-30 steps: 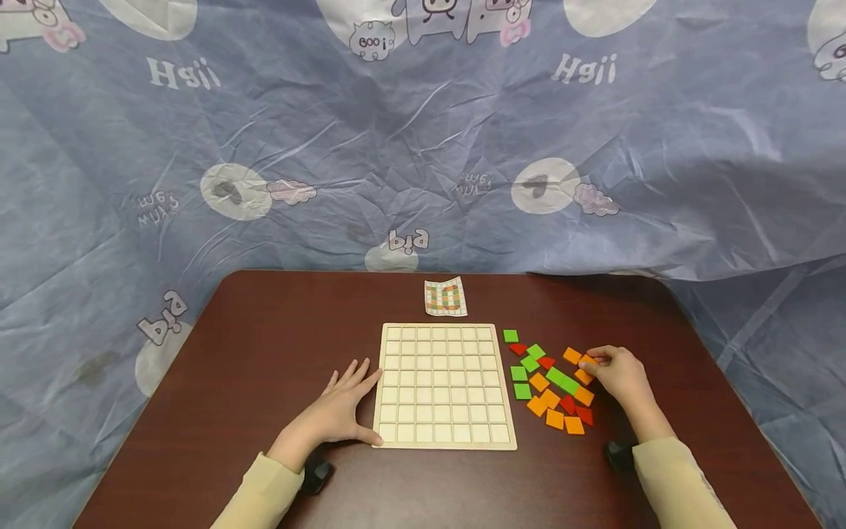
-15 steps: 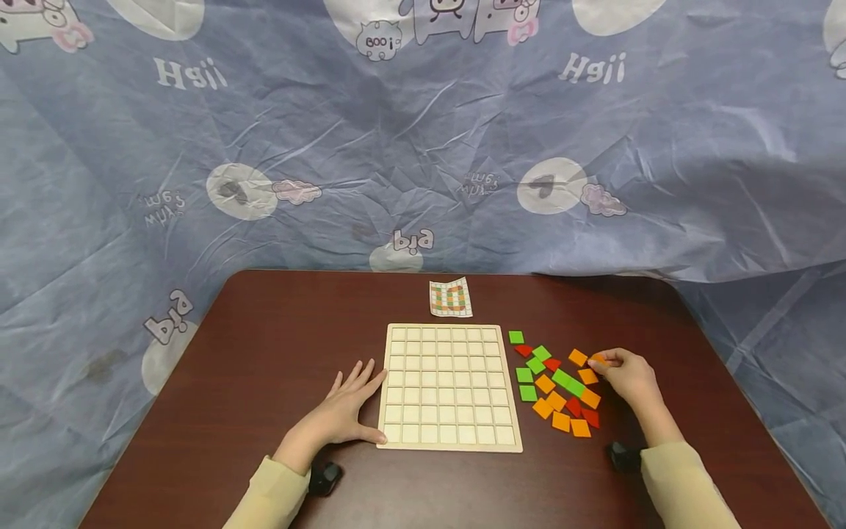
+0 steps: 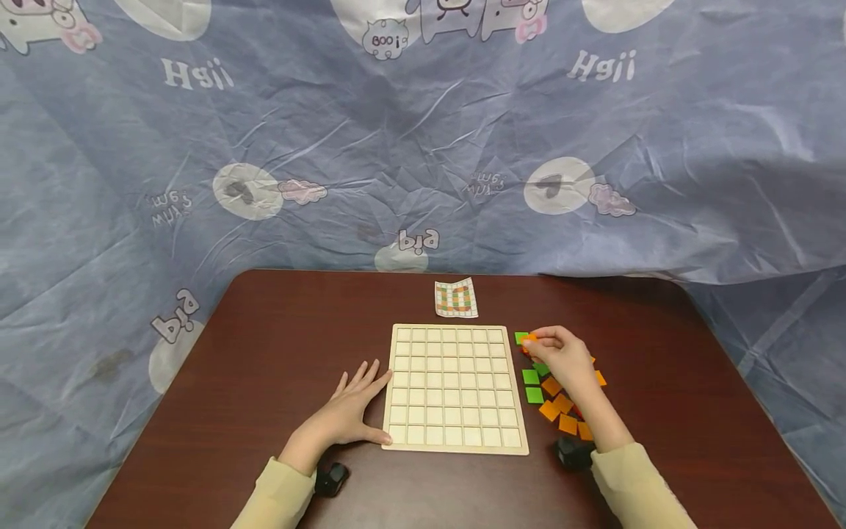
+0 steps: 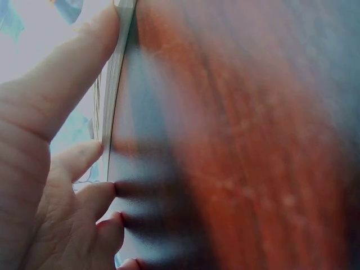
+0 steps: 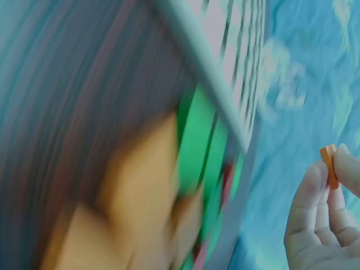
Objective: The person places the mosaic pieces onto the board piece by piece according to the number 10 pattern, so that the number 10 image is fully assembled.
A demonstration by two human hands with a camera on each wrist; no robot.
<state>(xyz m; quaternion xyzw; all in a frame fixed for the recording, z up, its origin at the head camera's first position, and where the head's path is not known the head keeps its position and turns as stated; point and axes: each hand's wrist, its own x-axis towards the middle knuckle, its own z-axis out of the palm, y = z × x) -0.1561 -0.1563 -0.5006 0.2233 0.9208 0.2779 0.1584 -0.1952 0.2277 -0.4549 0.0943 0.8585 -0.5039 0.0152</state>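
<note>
My right hand [image 3: 565, 361] pinches an orange square tile [image 5: 329, 167] between thumb and fingertips, just right of the board's far right corner. It overlaps a green tile [image 3: 520, 338] in the head view. My left hand [image 3: 345, 415] lies with spread fingers at the left side of the pale wooden grid board [image 3: 451, 450], thumb at its near left corner and forefinger at its left edge. The board's square cells hold no tiles. In the left wrist view the thumb [image 4: 84, 62] touches the board's edge [image 4: 117, 73].
Loose orange tiles [image 3: 548, 411], green tiles [image 3: 534, 395] and some red ones lie right of the board, partly hidden by the right arm. A small card with a coloured grid pattern [image 3: 456, 298] lies beyond the board. A patterned blue cloth [image 3: 370, 132] hangs behind the table [image 3: 297, 316].
My right hand has picked up an orange tile from the right of the pile and carried it left toward the board. The left hand has stayed at the board's edge.
</note>
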